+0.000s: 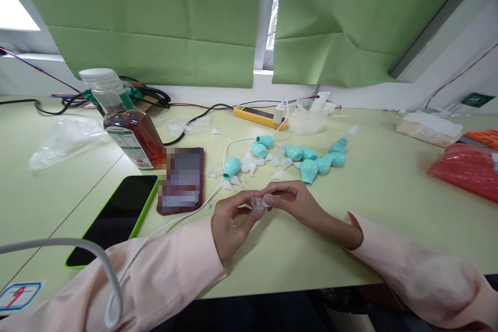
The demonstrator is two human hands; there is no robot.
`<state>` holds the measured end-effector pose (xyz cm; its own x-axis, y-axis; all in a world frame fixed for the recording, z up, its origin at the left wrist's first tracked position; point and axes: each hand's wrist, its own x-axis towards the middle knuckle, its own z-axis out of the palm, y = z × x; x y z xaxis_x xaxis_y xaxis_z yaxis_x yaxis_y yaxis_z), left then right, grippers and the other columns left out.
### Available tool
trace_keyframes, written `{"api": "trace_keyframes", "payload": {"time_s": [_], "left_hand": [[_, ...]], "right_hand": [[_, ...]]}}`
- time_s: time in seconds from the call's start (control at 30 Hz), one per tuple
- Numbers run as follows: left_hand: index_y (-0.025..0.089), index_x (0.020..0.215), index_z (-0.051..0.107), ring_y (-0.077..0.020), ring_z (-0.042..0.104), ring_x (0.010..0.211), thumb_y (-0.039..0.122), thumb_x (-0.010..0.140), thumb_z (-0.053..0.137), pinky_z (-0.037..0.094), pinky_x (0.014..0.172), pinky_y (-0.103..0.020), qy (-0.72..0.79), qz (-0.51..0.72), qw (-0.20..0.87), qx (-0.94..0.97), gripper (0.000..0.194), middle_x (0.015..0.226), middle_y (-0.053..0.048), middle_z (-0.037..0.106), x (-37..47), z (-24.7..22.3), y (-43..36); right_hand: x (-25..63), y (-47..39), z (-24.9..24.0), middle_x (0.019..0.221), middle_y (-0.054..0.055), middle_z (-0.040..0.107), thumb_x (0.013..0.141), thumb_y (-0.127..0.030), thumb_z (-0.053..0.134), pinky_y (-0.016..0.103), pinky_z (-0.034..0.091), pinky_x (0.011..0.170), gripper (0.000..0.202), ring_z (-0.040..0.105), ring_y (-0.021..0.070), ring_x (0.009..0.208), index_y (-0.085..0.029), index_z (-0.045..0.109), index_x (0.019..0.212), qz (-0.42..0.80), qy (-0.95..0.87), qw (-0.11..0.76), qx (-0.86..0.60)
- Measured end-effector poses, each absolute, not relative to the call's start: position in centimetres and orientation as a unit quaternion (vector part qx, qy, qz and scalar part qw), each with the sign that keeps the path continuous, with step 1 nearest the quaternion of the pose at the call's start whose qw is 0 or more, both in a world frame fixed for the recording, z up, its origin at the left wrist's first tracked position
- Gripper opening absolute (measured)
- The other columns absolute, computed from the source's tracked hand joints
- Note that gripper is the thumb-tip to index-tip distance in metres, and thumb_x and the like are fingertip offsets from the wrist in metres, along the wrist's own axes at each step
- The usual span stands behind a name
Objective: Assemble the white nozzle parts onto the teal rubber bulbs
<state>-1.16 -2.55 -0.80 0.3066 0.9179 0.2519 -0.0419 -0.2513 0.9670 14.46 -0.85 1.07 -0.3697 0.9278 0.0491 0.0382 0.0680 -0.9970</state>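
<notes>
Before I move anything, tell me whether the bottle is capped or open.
Capped: a white lid sits on top of the bottle, above the amber liquid.

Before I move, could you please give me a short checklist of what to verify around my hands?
1. Left hand gripping the small clear plastic parts: ok.
2. Right hand gripping there too, meeting the left: ok.
3. Small clear plastic parts firmly joined: cannot tell; too small.
4. Thin white cable clear of the left sleeve: not ok; it crosses the sleeve.
5. Teal parts on the table, beyond the hands: ok.
6. Bottle capped: ok.
</notes>
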Motion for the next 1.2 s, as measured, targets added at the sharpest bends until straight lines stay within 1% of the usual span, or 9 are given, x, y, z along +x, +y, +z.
{"api": "trace_keyframes", "payload": {"time_s": [0.17,0.4,0.57,0.73,0.9,1.07,1.2], "left_hand": [[0.015,0.091,0.059,-0.0134,0.058,0.069,0.019,0.073,0.055,0.049,0.063,-0.024,0.352,0.479,0.437,0.675,0.019,0.076,-0.003,0.063,-1.2,-1.0,-2.6],[0.015,0.085,0.06,-0.0113,0.057,0.061,0.02,0.071,0.056,0.047,0.058,-0.021,0.352,0.469,0.359,0.726,0.015,0.071,-0.003,0.065,-1.1,-0.8,-2.6],[0.014,0.085,0.059,-0.0112,0.055,0.06,0.023,0.072,0.055,0.046,0.057,-0.022,0.372,0.446,0.377,0.722,0.015,0.069,-0.003,0.062,-1.1,-0.9,-2.8],[0.014,0.084,0.059,-0.0102,0.052,0.057,0.023,0.072,0.056,0.045,0.055,-0.022,0.369,0.443,0.394,0.716,0.015,0.064,-0.001,0.059,-1.1,-1.0,-2.8],[0.014,0.083,0.059,-0.0095,0.052,0.056,0.022,0.072,0.056,0.044,0.054,-0.021,0.356,0.447,0.389,0.722,0.014,0.063,-0.001,0.06,-1.1,-1.1,-2.8],[0.014,0.081,0.057,-0.0111,0.054,0.058,0.024,0.07,0.056,0.046,0.056,-0.022,0.381,0.441,0.388,0.714,0.015,0.065,-0.002,0.06,-1.0,-0.9,-2.9],[0.014,0.08,0.057,-0.0111,0.054,0.057,0.025,0.07,0.057,0.046,0.055,-0.022,0.393,0.431,0.393,0.711,0.015,0.064,-0.002,0.061,-0.9,-0.8,-2.8]], "right_hand": [[14.3,-1.4,0.7,0.069,0.002,0.056,0.071,-0.025,0.058,0.024,0.045,0.055,0.013,0.051,0.0099,0.059,-0.015,0.063,0.077,0.518,-0.641,0.425,-0.376],[14.2,-2.0,-0.2,0.075,0.004,0.057,0.072,-0.023,0.056,0.023,0.048,0.054,0.01,0.054,0.0123,0.066,-0.016,0.06,0.078,0.459,-0.682,0.434,-0.368],[14.3,-1.8,-0.4,0.07,0.002,0.056,0.074,-0.024,0.053,0.022,0.046,0.054,0.011,0.054,0.0118,0.065,-0.016,0.06,0.073,0.447,-0.696,0.422,-0.372],[14.5,-1.8,-0.3,0.07,0.002,0.056,0.074,-0.023,0.053,0.022,0.046,0.056,0.009,0.054,0.0112,0.065,-0.016,0.059,0.074,0.446,-0.712,0.405,-0.361],[14.5,-1.9,-0.2,0.073,0.003,0.056,0.076,-0.025,0.051,0.022,0.046,0.057,0.012,0.054,0.0117,0.068,-0.016,0.057,0.077,0.429,-0.731,0.384,-0.365],[14.6,-1.8,0.1,0.072,0.002,0.056,0.075,-0.029,0.052,0.022,0.046,0.059,0.013,0.053,0.012,0.069,-0.017,0.058,0.076,0.398,-0.745,0.375,-0.382],[14.7,-1.8,0.4,0.075,0.002,0.055,0.076,-0.031,0.051,0.023,0.044,0.06,0.016,0.052,0.0125,0.072,-0.017,0.058,0.078,0.413,-0.746,0.354,-0.385]]}}
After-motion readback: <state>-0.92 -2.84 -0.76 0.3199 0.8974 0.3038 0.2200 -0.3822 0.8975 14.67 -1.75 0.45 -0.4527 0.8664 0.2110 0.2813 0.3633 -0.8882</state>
